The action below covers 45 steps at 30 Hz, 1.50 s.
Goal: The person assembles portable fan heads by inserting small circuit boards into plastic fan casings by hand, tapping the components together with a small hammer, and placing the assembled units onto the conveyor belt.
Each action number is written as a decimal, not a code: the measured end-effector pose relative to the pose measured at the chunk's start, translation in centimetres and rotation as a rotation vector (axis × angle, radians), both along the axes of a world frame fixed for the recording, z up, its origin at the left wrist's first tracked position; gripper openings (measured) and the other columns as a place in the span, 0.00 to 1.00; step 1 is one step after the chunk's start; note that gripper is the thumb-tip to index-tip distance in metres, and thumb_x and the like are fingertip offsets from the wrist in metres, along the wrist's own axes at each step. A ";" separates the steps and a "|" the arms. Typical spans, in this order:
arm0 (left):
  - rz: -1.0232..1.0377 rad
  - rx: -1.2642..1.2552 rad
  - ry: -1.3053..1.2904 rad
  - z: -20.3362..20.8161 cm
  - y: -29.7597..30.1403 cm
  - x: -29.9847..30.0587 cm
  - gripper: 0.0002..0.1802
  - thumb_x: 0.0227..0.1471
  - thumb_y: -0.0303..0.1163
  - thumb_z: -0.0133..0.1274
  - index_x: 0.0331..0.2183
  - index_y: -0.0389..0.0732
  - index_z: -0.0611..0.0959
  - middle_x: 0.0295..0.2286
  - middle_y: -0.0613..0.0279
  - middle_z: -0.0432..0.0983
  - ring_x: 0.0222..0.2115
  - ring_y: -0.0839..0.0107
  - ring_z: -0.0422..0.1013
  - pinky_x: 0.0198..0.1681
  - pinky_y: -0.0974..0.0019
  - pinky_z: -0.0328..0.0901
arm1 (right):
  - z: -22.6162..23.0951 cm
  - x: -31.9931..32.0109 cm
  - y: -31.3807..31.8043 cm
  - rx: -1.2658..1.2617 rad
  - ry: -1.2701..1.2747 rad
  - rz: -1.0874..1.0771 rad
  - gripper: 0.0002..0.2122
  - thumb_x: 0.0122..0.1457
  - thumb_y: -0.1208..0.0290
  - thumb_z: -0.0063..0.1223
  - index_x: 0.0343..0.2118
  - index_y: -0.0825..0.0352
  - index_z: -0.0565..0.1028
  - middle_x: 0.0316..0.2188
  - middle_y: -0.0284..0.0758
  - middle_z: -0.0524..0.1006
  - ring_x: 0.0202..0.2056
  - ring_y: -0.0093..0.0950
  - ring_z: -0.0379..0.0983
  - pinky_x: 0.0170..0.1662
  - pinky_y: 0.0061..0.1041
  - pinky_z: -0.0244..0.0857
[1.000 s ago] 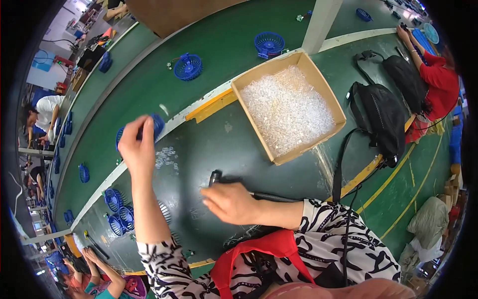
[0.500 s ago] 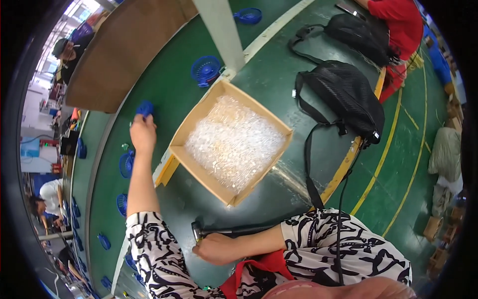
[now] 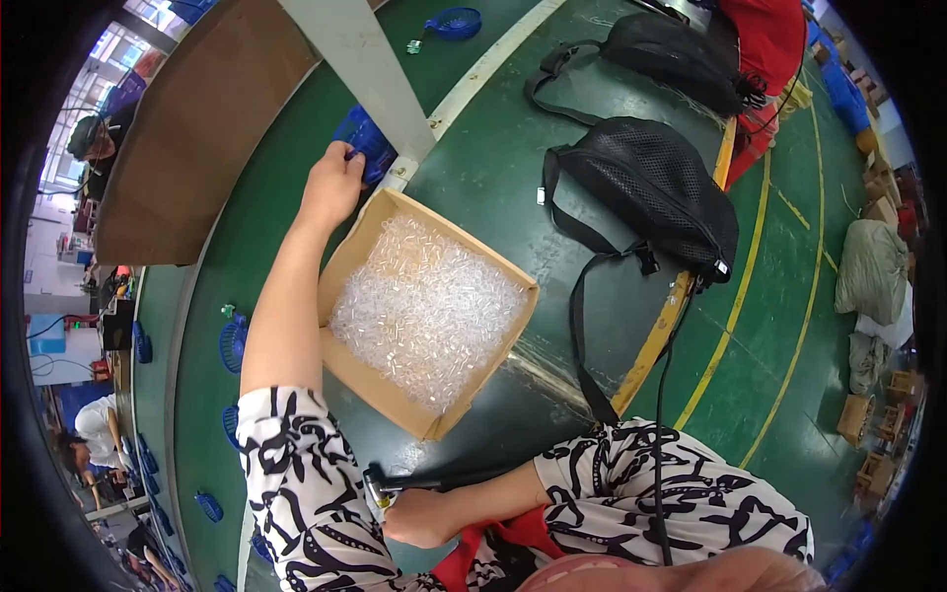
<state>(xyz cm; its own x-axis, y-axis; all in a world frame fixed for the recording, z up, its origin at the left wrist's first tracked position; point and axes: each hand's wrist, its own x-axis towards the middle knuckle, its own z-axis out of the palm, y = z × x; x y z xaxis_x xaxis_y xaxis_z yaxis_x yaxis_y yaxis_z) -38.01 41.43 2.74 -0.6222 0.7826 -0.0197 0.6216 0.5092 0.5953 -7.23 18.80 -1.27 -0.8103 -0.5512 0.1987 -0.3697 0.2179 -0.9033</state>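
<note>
My left hand (image 3: 331, 187) reaches far out past the cardboard box, its fingers closed on the near edge of a blue slatted plastic part (image 3: 364, 138) beside the white post. Part of that piece is hidden behind the post. The open cardboard box (image 3: 431, 426) holds a heap of small clear tube-like pieces (image 3: 424, 306). Close to my body, my right hand (image 3: 421, 519) is curled shut over the dark table. Beside its fingers lies a black rod-like tool (image 3: 395, 483) with a metal head; what the fingers hold is hidden.
A white post (image 3: 360, 69) rises beyond the box. Black bags (image 3: 651, 192) with straps lie on the right. More blue slatted parts (image 3: 233, 343) sit along the green surface (image 3: 258, 212) at left. A brown board (image 3: 187, 148) stands far left; a person in red (image 3: 764, 44) is far right.
My left hand has moved forward and right to the blue part by the post; earlier it held a blue piece farther left. The view has shifted slightly. My right hand stays closed near the tool.
</note>
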 end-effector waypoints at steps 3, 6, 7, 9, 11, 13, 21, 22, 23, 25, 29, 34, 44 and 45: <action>0.148 0.110 0.163 -0.3 -5.8 -1.4 0.15 0.59 0.37 0.46 0.40 0.34 0.75 0.28 0.45 0.78 0.28 0.59 0.77 0.35 0.60 0.68 | 0.3 0.1 -0.8 0.055 -0.016 -0.015 0.05 0.41 0.74 0.51 0.20 0.71 0.74 0.19 0.48 0.75 0.25 0.48 0.76 0.27 0.46 0.69; 0.291 0.230 0.004 2.8 -13.7 0.2 0.18 0.59 0.38 0.48 0.42 0.31 0.73 0.25 0.51 0.79 0.26 0.66 0.77 0.30 0.65 0.68 | 0.2 -0.2 -0.5 0.180 -0.012 0.085 0.06 0.50 0.72 0.47 0.26 0.70 0.69 0.20 0.46 0.74 0.24 0.46 0.75 0.25 0.46 0.68; 0.325 0.239 0.059 4.2 -15.4 1.5 0.20 0.59 0.38 0.49 0.44 0.29 0.72 0.25 0.50 0.79 0.26 0.66 0.77 0.31 0.65 0.69 | -1.0 0.0 -0.4 0.161 0.015 0.035 0.06 0.47 0.73 0.49 0.28 0.70 0.71 0.21 0.45 0.75 0.25 0.45 0.76 0.25 0.45 0.69; 0.432 0.300 0.107 5.9 -20.6 2.4 0.21 0.59 0.38 0.50 0.45 0.28 0.71 0.26 0.50 0.79 0.27 0.66 0.77 0.32 0.66 0.69 | 0.7 -0.4 1.5 0.273 0.018 0.030 0.07 0.45 0.76 0.51 0.29 0.70 0.72 0.26 0.44 0.76 0.27 0.43 0.76 0.26 0.43 0.69; 0.538 0.325 0.230 6.2 -29.3 2.2 0.21 0.59 0.37 0.49 0.45 0.28 0.71 0.27 0.50 0.80 0.28 0.66 0.78 0.33 0.68 0.69 | 1.6 -0.5 1.6 0.275 0.011 0.008 0.07 0.46 0.77 0.50 0.30 0.71 0.73 0.28 0.45 0.76 0.29 0.43 0.76 0.30 0.41 0.71; 0.698 0.320 0.299 6.8 -37.2 5.5 0.20 0.60 0.37 0.49 0.45 0.29 0.70 0.27 0.51 0.80 0.30 0.68 0.78 0.34 0.69 0.69 | 1.1 -0.4 0.7 0.233 0.073 -0.027 0.06 0.51 0.74 0.49 0.29 0.71 0.71 0.27 0.44 0.75 0.28 0.43 0.75 0.31 0.41 0.69; 1.149 -0.075 0.516 3.1 -54.1 17.9 0.15 0.58 0.33 0.49 0.41 0.30 0.71 0.24 0.50 0.79 0.22 0.64 0.76 0.28 0.62 0.68 | 0.4 -0.1 0.4 0.333 0.085 -0.042 0.07 0.56 0.69 0.50 0.33 0.67 0.73 0.28 0.40 0.75 0.30 0.41 0.75 0.33 0.40 0.69; 1.192 -0.071 0.435 2.9 -54.6 18.9 0.15 0.58 0.32 0.49 0.41 0.30 0.71 0.24 0.50 0.79 0.21 0.65 0.76 0.28 0.62 0.68 | 0.4 -0.1 0.4 0.336 0.092 -0.044 0.08 0.56 0.69 0.50 0.35 0.67 0.73 0.29 0.40 0.75 0.30 0.41 0.75 0.33 0.40 0.69; 1.247 -0.041 0.386 2.7 -54.9 19.8 0.15 0.58 0.32 0.49 0.41 0.29 0.71 0.24 0.50 0.79 0.21 0.64 0.76 0.28 0.62 0.68 | 0.2 -0.1 0.3 0.349 0.102 -0.048 0.08 0.56 0.70 0.51 0.37 0.67 0.74 0.29 0.39 0.76 0.30 0.40 0.75 0.33 0.40 0.69; 1.311 0.010 0.352 2.4 -56.0 21.2 0.17 0.57 0.33 0.50 0.42 0.29 0.71 0.24 0.50 0.79 0.21 0.62 0.76 0.28 0.60 0.68 | 0.2 0.0 0.0 0.331 0.125 -0.067 0.08 0.55 0.70 0.52 0.37 0.67 0.74 0.29 0.39 0.76 0.30 0.41 0.75 0.32 0.40 0.69; 1.304 0.114 0.503 2.8 -57.6 21.6 0.19 0.56 0.36 0.52 0.42 0.30 0.71 0.23 0.52 0.80 0.22 0.62 0.76 0.29 0.61 0.68 | 0.9 0.1 -0.2 0.318 0.209 -0.109 0.06 0.56 0.70 0.50 0.28 0.67 0.71 0.26 0.41 0.74 0.25 0.41 0.74 0.29 0.39 0.68; 1.313 0.337 0.488 4.2 -58.6 20.7 0.18 0.57 0.35 0.52 0.40 0.29 0.70 0.27 0.55 0.81 0.25 0.71 0.77 0.30 0.68 0.68 | 0.6 0.2 -0.8 0.283 0.324 -0.194 0.04 0.54 0.73 0.53 0.29 0.67 0.72 0.24 0.39 0.73 0.23 0.40 0.74 0.25 0.37 0.67; 1.316 0.088 0.703 3.0 -63.3 8.4 0.18 0.54 0.33 0.50 0.42 0.31 0.68 0.30 0.40 0.78 0.35 0.42 0.74 0.39 0.48 0.67 | 0.8 0.7 -1.8 0.239 0.319 -0.274 0.05 0.50 0.77 0.57 0.30 0.68 0.76 0.20 0.36 0.72 0.20 0.36 0.73 0.21 0.32 0.65; 1.324 0.090 0.676 2.2 -63.4 6.6 0.17 0.54 0.33 0.50 0.41 0.31 0.68 0.30 0.39 0.78 0.34 0.40 0.74 0.39 0.47 0.67 | 0.7 0.5 -1.7 0.241 0.325 -0.277 0.05 0.50 0.75 0.57 0.30 0.68 0.75 0.21 0.36 0.72 0.20 0.35 0.73 0.21 0.32 0.66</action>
<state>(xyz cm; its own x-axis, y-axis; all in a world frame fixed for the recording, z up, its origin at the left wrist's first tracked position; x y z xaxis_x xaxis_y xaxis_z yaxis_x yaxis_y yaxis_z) -31.44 -21.93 4.99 -0.7362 -0.3613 0.5723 -0.0871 0.8891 0.4493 -6.73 17.15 -0.59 -0.8501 -0.3853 0.3590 -0.5229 0.5365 -0.6624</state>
